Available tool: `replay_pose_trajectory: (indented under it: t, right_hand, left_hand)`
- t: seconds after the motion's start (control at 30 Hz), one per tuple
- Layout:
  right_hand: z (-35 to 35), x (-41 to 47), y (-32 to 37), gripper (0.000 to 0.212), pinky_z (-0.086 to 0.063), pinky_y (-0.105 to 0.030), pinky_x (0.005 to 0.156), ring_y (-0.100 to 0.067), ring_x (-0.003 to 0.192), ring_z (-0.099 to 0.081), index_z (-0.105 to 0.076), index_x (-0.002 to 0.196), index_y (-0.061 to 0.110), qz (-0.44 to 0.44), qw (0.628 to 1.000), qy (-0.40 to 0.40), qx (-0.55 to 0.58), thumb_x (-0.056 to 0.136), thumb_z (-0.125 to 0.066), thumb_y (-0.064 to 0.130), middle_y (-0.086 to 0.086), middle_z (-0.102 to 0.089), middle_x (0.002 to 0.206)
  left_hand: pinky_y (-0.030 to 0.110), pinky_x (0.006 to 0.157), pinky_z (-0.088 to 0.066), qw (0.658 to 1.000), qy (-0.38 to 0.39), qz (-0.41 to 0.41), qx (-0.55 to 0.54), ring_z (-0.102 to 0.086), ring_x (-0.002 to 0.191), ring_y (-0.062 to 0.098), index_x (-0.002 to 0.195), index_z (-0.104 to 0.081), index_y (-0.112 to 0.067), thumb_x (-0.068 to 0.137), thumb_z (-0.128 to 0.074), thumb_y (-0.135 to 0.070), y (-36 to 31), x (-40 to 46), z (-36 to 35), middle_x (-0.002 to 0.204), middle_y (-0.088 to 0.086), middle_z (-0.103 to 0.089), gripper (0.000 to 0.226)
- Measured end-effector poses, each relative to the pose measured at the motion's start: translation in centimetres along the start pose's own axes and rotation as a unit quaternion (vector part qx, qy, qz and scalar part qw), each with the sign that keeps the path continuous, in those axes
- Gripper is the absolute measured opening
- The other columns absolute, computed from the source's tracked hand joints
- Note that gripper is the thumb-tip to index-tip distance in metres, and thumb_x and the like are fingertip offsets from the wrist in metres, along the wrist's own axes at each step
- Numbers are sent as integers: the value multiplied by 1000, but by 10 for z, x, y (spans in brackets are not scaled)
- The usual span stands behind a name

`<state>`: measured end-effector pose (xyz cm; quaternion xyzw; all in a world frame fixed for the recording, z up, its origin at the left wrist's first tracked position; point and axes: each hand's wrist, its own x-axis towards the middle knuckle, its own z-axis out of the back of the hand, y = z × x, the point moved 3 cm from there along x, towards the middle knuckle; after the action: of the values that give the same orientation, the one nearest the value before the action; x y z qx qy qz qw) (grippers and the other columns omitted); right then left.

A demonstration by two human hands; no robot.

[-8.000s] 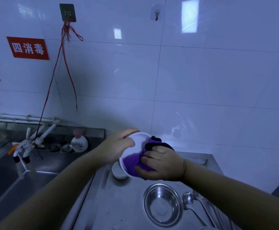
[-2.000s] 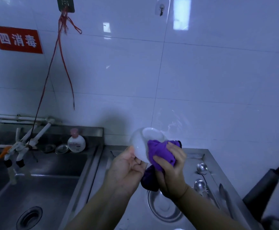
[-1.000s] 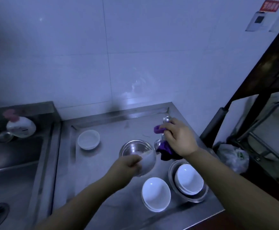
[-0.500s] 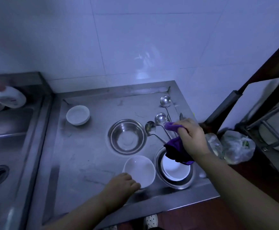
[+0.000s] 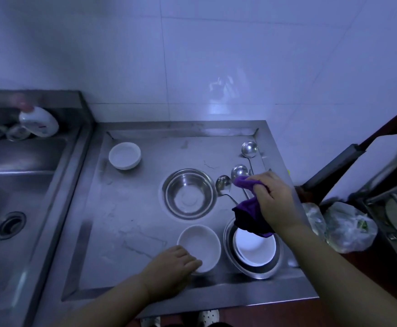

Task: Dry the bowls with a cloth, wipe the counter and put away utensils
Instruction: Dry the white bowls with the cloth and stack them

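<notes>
**Hands at a steel tabletop with bowls, spoons and a purple cloth**

Seen from above, a person stands at a steel tabletop with a raised rim, set against a white tiled wall. The left hand rests at the near side of a white bowl, its fingers curled against the bowl's outer wall and rim; the bowl stands upright on the tabletop near the front edge. The right hand is closed around a bunched purple cloth, which hangs down from the fist over a second white bowl. That bowl sits inside a shallow steel bowl, just to the right of the first white bowl.

Behind these, near the middle of the tabletop, stands an empty steel bowl. A smaller white bowl stands alone towards the back left corner. Three steel spoons lie to the right of the empty steel bowl, bowls pointing away from the person: one near the back, one partly under the cloth, and one beside the steel bowl.

To the left is a sink with a round drain. A white bottle stands on the ledge behind it. Plastic bags sit on the floor to the right.
</notes>
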<state>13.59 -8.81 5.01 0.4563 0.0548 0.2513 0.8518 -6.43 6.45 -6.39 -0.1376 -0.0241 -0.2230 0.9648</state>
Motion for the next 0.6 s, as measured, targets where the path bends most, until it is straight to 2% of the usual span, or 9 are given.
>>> replay_pose_trajectory:
  t: [0.07,0.17,0.23,0.3,0.37,0.47,0.53,0.6]
  right_hand:
    - [-6,4,7,48,-44,-22,81,-2,88,-58,-69,82,45,10,1000,-13,17,87,-48,1,8,-61,90]
    - [-20,13,16,52,-44,-18,79,-3,87,-59,-66,79,51,30,999,-32,27,83,-49,3,10,-62,89]
    - [-31,20,23,54,-44,-13,77,-4,87,-61,-68,81,52,39,998,-39,37,83,-50,2,12,-64,89]
    - [-46,28,34,51,-46,-14,77,-4,87,-62,-70,84,52,46,997,-34,48,83,-49,5,16,-65,91]
    - [-65,40,46,47,-48,-20,80,-5,89,-62,-70,87,50,55,997,-26,40,82,-48,9,16,-64,93]
    - [-95,58,59,38,-50,-32,80,-8,89,-62,-72,91,42,55,998,-19,13,82,-49,13,12,-63,94]
    - [-114,67,67,37,-51,-35,82,-10,92,-62,-74,94,37,53,998,-11,13,82,-49,13,9,-64,97]
    - [-132,73,72,37,-51,-36,84,-11,95,-62,-74,94,36,48,999,-10,23,82,-49,12,8,-65,99]
  left_hand:
    - [21,74,-49,999,-32,38,-9,-62,79,14,103,-69,-20,71,-64,-31,13,0,14,91,-7,-70,34]
    - [24,68,-48,977,-116,177,-6,-66,72,20,103,-71,-19,72,-63,-31,57,-3,46,84,-2,-72,34]
    - [27,68,-51,941,-172,290,-21,-68,74,24,104,-72,-14,78,-58,-26,96,-9,69,86,4,-73,31]
    - [33,78,-50,886,-203,408,-85,-67,90,27,112,-69,-13,86,-60,-15,137,-17,86,101,8,-72,28]
    - [34,78,-46,835,-211,492,-126,-63,98,28,118,-64,-13,90,-57,-14,178,-28,93,108,7,-70,29]
    - [31,71,-40,794,-182,560,-149,-60,100,31,123,-56,-11,94,-48,-19,234,-42,91,112,10,-66,30]
    - [34,76,-41,762,-158,596,-198,-58,103,35,123,-54,-6,96,-46,-20,270,-47,82,115,16,-63,32]
    - [36,75,-43,713,-144,632,-269,-58,98,37,123,-53,-3,95,-46,-19,300,-48,69,111,21,-63,32]
